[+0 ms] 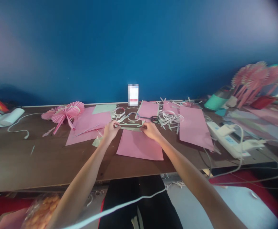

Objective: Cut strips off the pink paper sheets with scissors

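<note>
A pink paper sheet (140, 144) lies in front of me on the brown table, with a thin pale strip (131, 129) running along its far edge. At the strip's left end, my left hand (110, 129) is closed in a pinch. My right hand (150, 130) pinches at the other end, over the sheet's far right corner. What exactly sits between the fingertips is small and partly hidden. Just beyond the hands are tape rolls (119, 112), black-handled scissors (154, 119) and a tangle of white paper strips (169, 118).
More pink sheets (193, 127) lie to both sides. Folded pink paper fans (68, 114) rest at left, others (258, 78) stand at far right. A white power strip (229, 140) with cables occupies the right. A phone (133, 95) leans against the blue wall.
</note>
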### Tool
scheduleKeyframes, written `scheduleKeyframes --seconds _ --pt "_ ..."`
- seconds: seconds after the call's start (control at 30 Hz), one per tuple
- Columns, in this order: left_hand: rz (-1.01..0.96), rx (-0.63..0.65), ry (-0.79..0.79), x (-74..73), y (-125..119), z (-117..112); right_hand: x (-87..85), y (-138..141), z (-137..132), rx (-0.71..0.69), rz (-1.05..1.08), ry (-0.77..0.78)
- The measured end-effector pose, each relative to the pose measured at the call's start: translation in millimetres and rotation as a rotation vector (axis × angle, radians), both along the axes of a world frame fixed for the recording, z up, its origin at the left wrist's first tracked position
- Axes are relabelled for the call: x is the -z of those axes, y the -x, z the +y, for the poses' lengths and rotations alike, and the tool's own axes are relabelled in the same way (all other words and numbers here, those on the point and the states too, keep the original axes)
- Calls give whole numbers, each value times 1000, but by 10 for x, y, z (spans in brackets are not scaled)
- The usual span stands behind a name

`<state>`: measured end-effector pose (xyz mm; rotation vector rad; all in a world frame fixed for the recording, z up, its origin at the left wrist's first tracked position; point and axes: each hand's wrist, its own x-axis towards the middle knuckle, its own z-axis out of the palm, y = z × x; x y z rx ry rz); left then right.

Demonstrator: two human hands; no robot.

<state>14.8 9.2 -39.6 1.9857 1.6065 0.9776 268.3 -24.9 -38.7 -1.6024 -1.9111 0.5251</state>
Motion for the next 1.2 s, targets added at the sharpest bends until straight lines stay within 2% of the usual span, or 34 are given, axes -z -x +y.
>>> scheduleKeyframes --seconds 0.8,1.0,1.13,1.2 --pt "169 114 -140 -1 -34 -82 47 46 -25 42 -53 1" --pt "344 212 -238 -43 -66 -111 76 50 -25 50 -60 -11" --pt "339 376 -188 -96 -84 -172 66 61 -40 56 -63 -3" --pt "387 392 -152 -121 -102 -221 41 76 -65 68 -70 -13"
